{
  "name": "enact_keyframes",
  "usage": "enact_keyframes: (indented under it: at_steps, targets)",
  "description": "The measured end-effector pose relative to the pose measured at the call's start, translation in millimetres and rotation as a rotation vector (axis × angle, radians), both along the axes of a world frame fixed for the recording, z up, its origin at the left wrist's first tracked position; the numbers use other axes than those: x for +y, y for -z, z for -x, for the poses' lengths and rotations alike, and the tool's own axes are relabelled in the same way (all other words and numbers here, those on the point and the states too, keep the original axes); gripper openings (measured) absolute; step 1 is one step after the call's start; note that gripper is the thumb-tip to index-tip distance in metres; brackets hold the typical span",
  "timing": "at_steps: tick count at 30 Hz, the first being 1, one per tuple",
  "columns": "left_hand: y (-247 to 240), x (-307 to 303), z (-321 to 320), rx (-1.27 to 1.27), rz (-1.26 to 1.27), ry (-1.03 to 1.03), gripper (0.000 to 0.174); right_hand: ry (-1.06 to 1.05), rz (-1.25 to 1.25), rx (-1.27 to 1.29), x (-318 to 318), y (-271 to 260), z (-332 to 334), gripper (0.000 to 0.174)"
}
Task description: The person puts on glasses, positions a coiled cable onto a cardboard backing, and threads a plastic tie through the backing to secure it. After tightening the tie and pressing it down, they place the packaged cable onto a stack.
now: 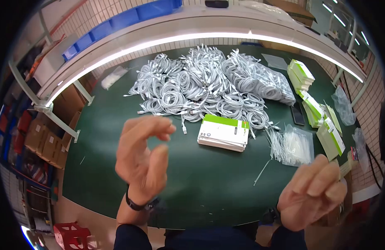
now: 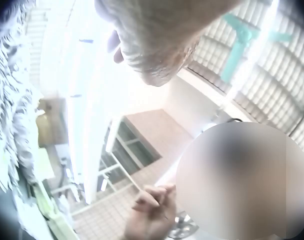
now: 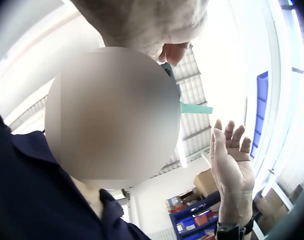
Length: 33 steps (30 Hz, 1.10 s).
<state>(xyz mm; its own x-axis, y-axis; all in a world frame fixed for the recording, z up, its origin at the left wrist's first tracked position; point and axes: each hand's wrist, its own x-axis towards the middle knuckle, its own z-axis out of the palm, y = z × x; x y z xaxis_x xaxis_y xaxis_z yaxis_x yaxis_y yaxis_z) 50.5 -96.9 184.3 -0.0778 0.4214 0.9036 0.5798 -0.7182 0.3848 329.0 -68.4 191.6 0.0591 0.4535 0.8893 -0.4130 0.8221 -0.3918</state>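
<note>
My left hand [image 1: 142, 156] is raised over the near left of the green table [image 1: 192, 183], thumb apart from the bent fingers and nothing between them. Seen from the right wrist, this left hand [image 3: 234, 167] shows its palm with the fingers apart. Off the table's near right edge hovers my right hand [image 1: 313, 193], its fingers loosely curled, with nothing visible in them. Between the hands and farther back lies a stack of white and green cards [image 1: 223, 131]. Behind it spreads a large heap of coiled grey-white USB cables [image 1: 205, 83].
A bag of white cable ties [image 1: 296, 146] lies right of the card stack, loose ties beside it. A dark phone [image 1: 297, 114] and several green-and-white card stacks [image 1: 300, 75] line the right side. A lit shelf [image 1: 192, 37] spans the back; blue bins [image 1: 125, 21] stand on it.
</note>
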Motion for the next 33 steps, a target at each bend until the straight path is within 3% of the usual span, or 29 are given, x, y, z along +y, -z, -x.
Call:
enact_keyframes:
  at_steps: [2,4,8,12,15,19,23,24,27,29,33]
  targets:
    - [22,51,38,-0.013,0.182,-0.171,0.039,-0.001,0.058,-0.294,28,13,0,0.021]
    - [48,99,91,-0.075,0.435,-0.262,0.046,-0.069,0.301,-0.363,43,33,14,0.022]
    - [94,189,211,0.231,0.599,-0.581,0.064,-0.089,0.492,-0.586,66,78,21,0.018]
    - [105,264,271,0.335,0.746,-0.695,0.082,-0.135,0.599,-0.644,67,111,19,0.014]
    - [107,304,283,0.358,0.865,-0.784,0.081,-0.199,0.701,-0.629,60,140,22,0.012]
    - [121,351,305,0.293,1.038,-0.851,0.085,-0.275,0.46,-0.792,55,166,30,0.018]
    - [103,374,309,0.459,1.163,-0.977,0.09,-0.396,0.371,-0.764,52,179,29,0.018]
    - [95,375,310,0.449,1.228,-0.969,0.095,-0.409,0.383,-0.769,54,181,27,0.019]
    - [138,400,361,0.45,1.254,-0.898,0.097,-0.446,0.412,-0.783,56,182,20,0.022]
    - [164,401,371,0.385,1.23,-0.684,0.092,-0.469,0.437,-0.789,56,176,20,0.023]
    - [179,410,381,0.813,1.271,-0.55,0.065,-0.458,0.411,-0.835,60,178,20,0.022]
